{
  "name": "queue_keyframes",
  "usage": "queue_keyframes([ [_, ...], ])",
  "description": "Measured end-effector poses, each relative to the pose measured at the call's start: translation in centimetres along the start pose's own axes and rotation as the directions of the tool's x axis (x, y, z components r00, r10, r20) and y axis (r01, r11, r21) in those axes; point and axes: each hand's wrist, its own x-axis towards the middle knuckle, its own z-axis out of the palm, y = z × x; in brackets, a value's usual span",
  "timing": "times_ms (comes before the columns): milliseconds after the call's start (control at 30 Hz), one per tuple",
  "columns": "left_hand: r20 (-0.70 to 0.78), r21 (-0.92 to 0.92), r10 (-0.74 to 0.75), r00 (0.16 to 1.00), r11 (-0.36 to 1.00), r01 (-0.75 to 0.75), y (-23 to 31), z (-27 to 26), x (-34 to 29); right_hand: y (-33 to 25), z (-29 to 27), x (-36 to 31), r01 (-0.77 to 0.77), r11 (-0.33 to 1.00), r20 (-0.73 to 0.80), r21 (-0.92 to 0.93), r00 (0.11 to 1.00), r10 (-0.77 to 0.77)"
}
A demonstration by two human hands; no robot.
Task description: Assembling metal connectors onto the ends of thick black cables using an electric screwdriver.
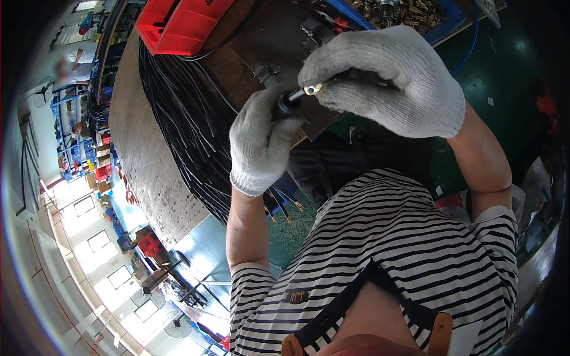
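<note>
My left hand (259,139), in a white knit work glove, is closed around a black cylindrical piece (286,107) with a thin grey stem. The stem points up and right to a small brass-coloured metal fitting (312,89) with a round hole in its end. Also gloved, my right hand (389,83) pinches this fitting between thumb and fingers. Stem and fitting meet or nearly meet; I cannot tell whether they are joined. Both hands are raised in front of the workbench edge.
Many black cables (178,118) lie bundled across the wooden table (142,136), some with bare copper ends. Beyond are a red plastic bin (184,26), a small metal fixture (266,76) and a blue tray (454,24) full of brass parts. A blue hose hangs at the right.
</note>
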Motion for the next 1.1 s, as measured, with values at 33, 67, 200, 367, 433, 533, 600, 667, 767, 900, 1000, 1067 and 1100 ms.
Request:
queue_keyframes([
  [33, 0.011, -0.009, 0.025, 1.000, 1.000, -0.025, 0.2, 0.0, 0.1, 0.0, 0.1, -0.1, -0.002, 1.000, 0.000, -0.002, 1.000, 0.002],
  [67, 0.013, -0.010, 0.027, 1.000, 1.000, -0.026, 0.3, 0.1, 0.1, 0.1, 0.3, -0.2, -0.010, 1.000, 0.016, 0.014, 1.000, 0.009],
  [200, 0.013, -0.001, 0.056, 0.998, 0.998, -0.056, 0.5, -0.1, 0.2, -0.3, 1.0, -0.4, -0.133, 0.987, -0.054, 0.093, 0.989, 0.139],
  [367, 0.037, 0.045, 0.068, 0.997, 0.997, -0.070, 1.2, -0.4, 0.6, 0.3, 1.0, -0.7, -0.136, 0.988, 0.005, 0.076, 0.991, 0.136],
  [433, 0.081, 0.107, 0.170, 0.982, 0.978, -0.178, 1.6, -0.7, 0.9, 0.4, 1.0, -0.7, -0.164, 0.983, 0.036, 0.083, 0.986, 0.161],
  [533, 0.098, 0.142, 0.217, 0.971, 0.963, -0.229, 1.5, -1.0, 1.1, 0.6, 1.1, -0.6, -0.109, 0.991, 0.032, 0.076, 0.994, 0.107],
  [600, 0.128, 0.101, 0.188, 0.974, 0.974, -0.202, 1.7, -1.3, 1.4, 0.9, 1.0, -0.6, -0.105, 0.990, 0.052, 0.092, 0.994, 0.101],
  [667, 0.160, 0.059, 0.162, 0.974, 0.983, -0.174, 1.5, -1.6, 1.4, 1.4, 1.0, -0.5, -0.090, 0.992, 0.071, 0.085, 0.994, 0.084],
  [767, 0.234, -0.040, 0.090, 0.968, 0.996, -0.083, 1.1, -2.1, 1.4, 1.6, 1.1, -0.3, -0.070, 0.995, 0.107, 0.070, 0.992, 0.062],
  [900, 0.218, 0.184, 0.201, 0.955, 0.953, -0.242, 2.0, -2.2, 1.9, 2.2, 0.8, 0.1, -0.034, 0.998, 0.137, 0.058, 0.990, 0.026],
  [1000, 0.246, 0.227, 0.227, 0.942, 0.932, -0.283, 1.3, -2.2, 2.1, 2.6, 1.1, -0.1, 0.000, 0.998, 0.151, 0.062, 0.989, -0.009],
  [1067, 0.254, 0.183, 0.243, 0.936, 0.939, -0.293, 1.2, -2.3, 2.0, 2.7, 1.3, 0.0, -0.052, 0.996, 0.178, 0.068, 0.983, 0.039],
  [1100, 0.266, 0.262, 0.196, 0.944, 0.928, -0.267, 1.6, -2.3, 1.9, 2.7, 1.2, 0.1, -0.104, 0.992, 0.200, 0.066, 0.976, 0.089],
])
